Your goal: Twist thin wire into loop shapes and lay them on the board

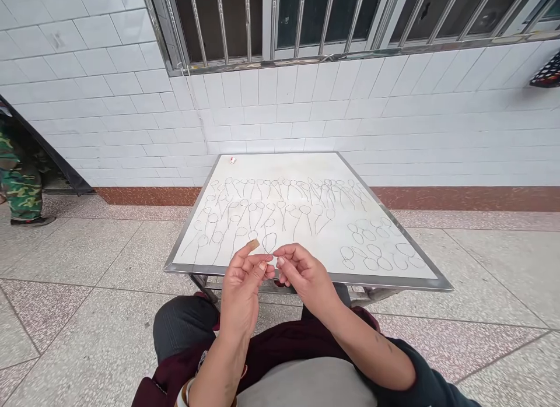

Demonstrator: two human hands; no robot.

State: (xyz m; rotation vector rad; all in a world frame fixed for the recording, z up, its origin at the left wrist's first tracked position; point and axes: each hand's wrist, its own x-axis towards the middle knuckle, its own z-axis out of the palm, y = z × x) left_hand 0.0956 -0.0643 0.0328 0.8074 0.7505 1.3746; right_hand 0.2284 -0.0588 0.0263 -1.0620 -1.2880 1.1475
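Near the front edge of a white table (280, 167) with a grey rim, my two hands meet in the air. My left hand (245, 279) pinches with thumb and fingers at a thin dark wire loop (270, 242) that rises above the fingertips. My right hand (306, 276) has its thumb and index finger pressed together at the base of that loop, touching or nearly touching the left fingertips. Several thin wire loops with tails (282, 207) lie in rows across the table. At the right, several rounder loops (371, 251) without long tails lie in a group.
A small red and white item (233, 160) lies at the table's far left corner. Behind stands a white tiled wall (289, 112) with a barred window (297, 22). At the far left, a person's leg in camouflage trousers (20, 174) shows. My knees are under the front edge.
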